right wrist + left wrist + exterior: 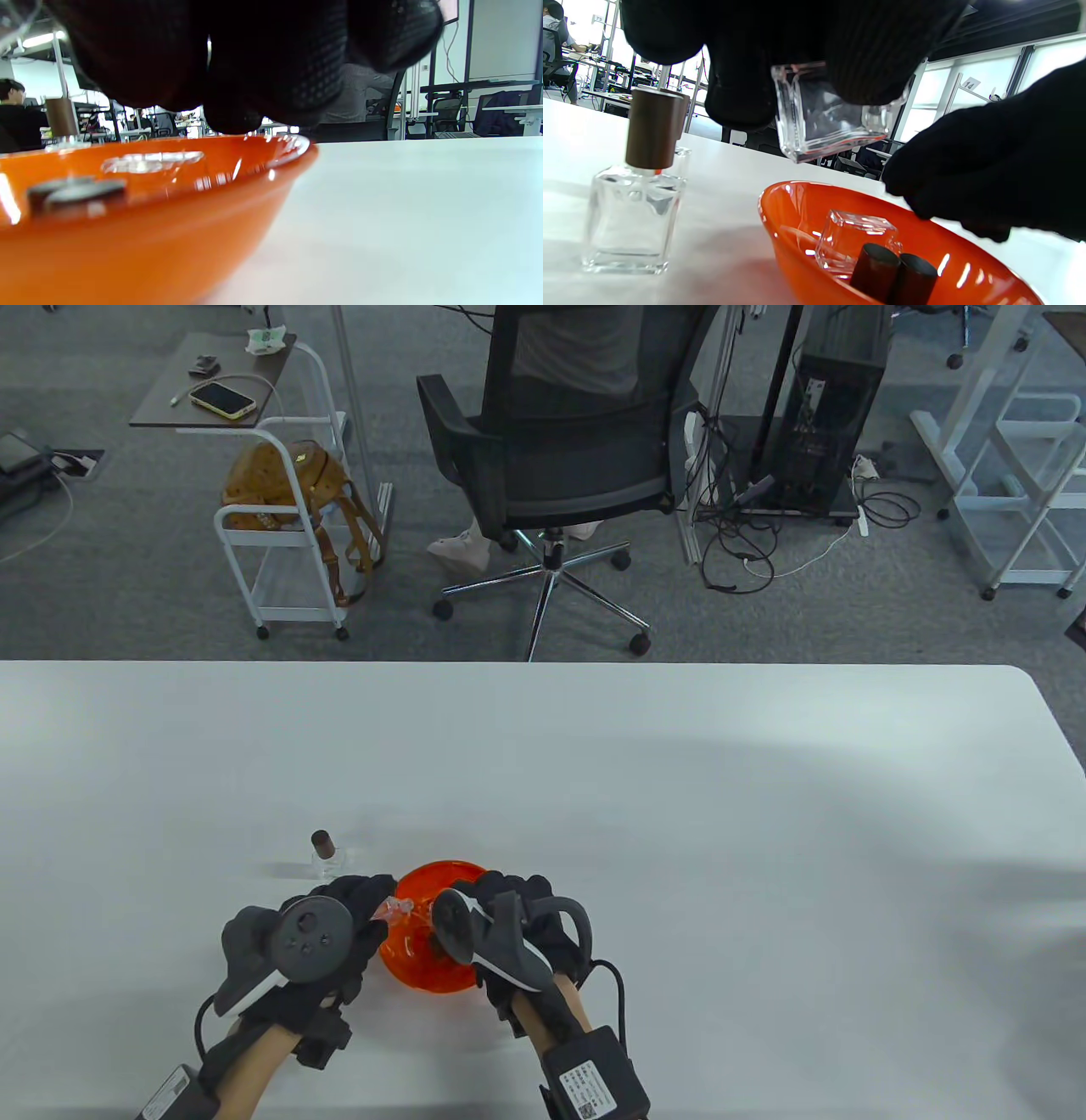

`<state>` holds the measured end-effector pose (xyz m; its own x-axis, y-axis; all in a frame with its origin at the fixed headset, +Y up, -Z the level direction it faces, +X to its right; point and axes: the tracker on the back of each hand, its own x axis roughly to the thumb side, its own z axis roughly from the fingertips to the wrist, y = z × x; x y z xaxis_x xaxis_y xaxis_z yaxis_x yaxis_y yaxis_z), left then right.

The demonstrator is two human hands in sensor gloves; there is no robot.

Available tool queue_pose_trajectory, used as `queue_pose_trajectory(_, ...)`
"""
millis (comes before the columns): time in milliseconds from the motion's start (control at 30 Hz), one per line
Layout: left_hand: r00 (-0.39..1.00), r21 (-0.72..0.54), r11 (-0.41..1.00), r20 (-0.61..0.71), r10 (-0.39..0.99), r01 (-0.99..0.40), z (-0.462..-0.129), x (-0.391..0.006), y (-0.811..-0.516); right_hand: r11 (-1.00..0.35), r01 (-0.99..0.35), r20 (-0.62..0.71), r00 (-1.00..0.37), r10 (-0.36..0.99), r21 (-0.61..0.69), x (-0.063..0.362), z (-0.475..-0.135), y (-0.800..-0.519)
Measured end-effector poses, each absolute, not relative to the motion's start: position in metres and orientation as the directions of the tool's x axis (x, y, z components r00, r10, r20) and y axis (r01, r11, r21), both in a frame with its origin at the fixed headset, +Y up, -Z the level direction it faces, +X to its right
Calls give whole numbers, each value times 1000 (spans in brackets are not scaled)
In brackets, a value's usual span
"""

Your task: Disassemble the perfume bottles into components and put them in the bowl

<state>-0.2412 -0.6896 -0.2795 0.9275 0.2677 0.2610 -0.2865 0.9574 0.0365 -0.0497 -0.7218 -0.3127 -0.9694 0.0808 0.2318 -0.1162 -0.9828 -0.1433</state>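
One glass bottle (pixel 831 114), uncapped, is pinched in the left hand (pixel 339 925) just above the near-left rim of the orange bowl (pixel 780 224), lying tilted. The right hand (pixel 509 916) hovers over the bowl; its grip cannot be told. A capped bottle (pixel 325 855) stands beyond the left hand on the white table (pixel 679 780), with office chairs behind.

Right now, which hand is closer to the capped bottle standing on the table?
Left. The left hand sits just in front of the capped bottle, holding a clear glass bottle over the orange bowl. The right hand is across the bowl.
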Motion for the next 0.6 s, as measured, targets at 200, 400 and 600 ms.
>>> queue_pose_trajectory(200,961,31,988,238,142,-154,-293,-217,-680,-940,-261,183,-958,223,-222,-9,-309,-695)
queue_pose_trajectory(400,976,22,999,210,-47,43,-321,-175,-679,-895,-370,127,-929,348,-249,25,-312,-686)
queue_pose_trajectory(600,953,-20,971,202,-227,236,-342,-145,-699,-897,-367,110,-930,351,-245,34,-314,-687)
